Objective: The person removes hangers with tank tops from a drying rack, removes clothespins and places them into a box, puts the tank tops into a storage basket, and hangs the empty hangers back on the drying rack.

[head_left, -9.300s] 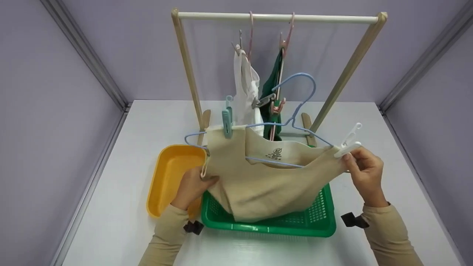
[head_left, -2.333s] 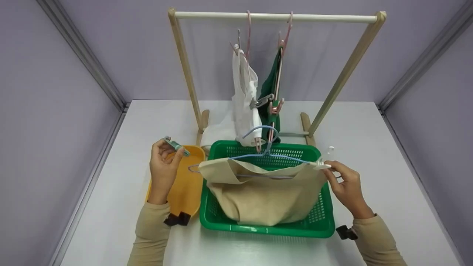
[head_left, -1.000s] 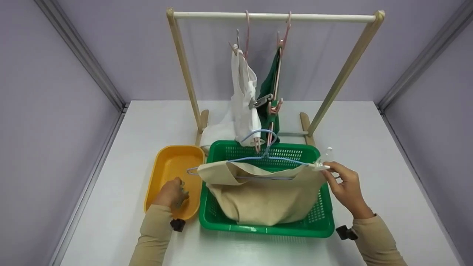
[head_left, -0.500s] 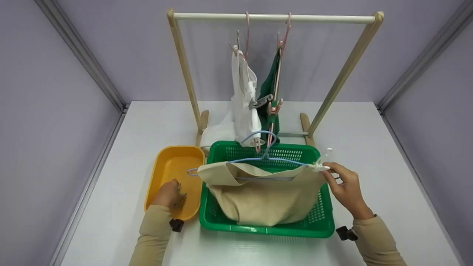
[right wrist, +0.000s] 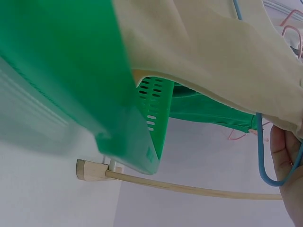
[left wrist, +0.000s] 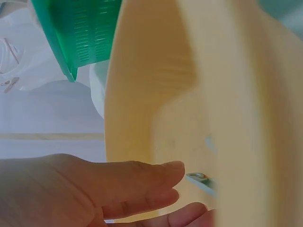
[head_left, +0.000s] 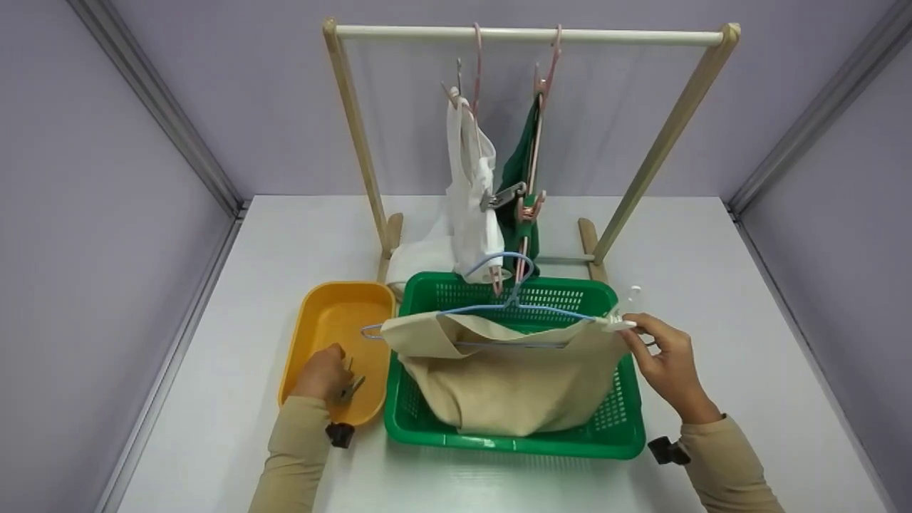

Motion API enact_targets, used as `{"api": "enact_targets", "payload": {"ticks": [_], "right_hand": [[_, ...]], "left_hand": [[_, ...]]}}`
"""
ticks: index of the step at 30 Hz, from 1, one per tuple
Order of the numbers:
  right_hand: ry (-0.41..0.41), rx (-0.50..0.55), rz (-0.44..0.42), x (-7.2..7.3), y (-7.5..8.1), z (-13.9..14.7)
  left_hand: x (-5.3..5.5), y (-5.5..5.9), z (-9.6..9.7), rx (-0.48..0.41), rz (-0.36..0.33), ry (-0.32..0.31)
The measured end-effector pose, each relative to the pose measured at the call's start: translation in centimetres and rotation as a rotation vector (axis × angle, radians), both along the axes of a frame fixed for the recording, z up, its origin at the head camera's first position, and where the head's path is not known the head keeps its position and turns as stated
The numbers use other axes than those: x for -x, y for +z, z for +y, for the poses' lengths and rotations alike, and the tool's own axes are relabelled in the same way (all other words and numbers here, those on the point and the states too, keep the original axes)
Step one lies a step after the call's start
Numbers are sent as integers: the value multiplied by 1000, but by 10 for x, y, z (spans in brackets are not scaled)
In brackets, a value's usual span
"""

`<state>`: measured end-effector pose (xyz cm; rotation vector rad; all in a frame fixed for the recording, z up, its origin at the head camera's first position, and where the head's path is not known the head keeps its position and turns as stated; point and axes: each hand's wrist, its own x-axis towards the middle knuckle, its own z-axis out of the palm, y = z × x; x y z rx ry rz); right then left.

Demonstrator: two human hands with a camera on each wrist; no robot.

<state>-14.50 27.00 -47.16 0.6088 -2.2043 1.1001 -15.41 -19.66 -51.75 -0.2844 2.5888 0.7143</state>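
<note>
Down in the yellow tray [head_left: 338,310] is my left hand [head_left: 320,374], its fingers loosely bent. The left wrist view shows thumb and fingers apart, with a teal clothespin [left wrist: 201,182] lying just beyond the fingertips. My right hand [head_left: 666,363] pinches the shoulder of a beige tank top [head_left: 520,392] between thumb and fingers, right beside a white clothespin [head_left: 623,313] clipped there. A blue hanger [head_left: 514,306] runs through the top. Its looped end [right wrist: 267,179] passes by my right fingers. The top's body droops into the green basket [head_left: 513,443].
Behind the basket stands a wooden rack with a white bar [head_left: 627,35]. On it hang a white garment [head_left: 470,192] and a dark green one [head_left: 524,157], on pink hangers with clips. White cloth [head_left: 420,260] lies near the rack's left foot.
The top has come down toward me into the basket. My left hand has taken the teal clothespin off its left shoulder and brought it into the tray. The right hand keeps its pinch.
</note>
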Motion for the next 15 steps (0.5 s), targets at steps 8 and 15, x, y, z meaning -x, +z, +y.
{"api": "enact_targets", "payload": {"ticks": [8,15], "right_hand": [[-1,6,3,0,-1,0],[0,10,18,1,-2,1]], "left_hand": [[2,6,3,-41,-8,9],[5,14,7,-55,4,46]]}}
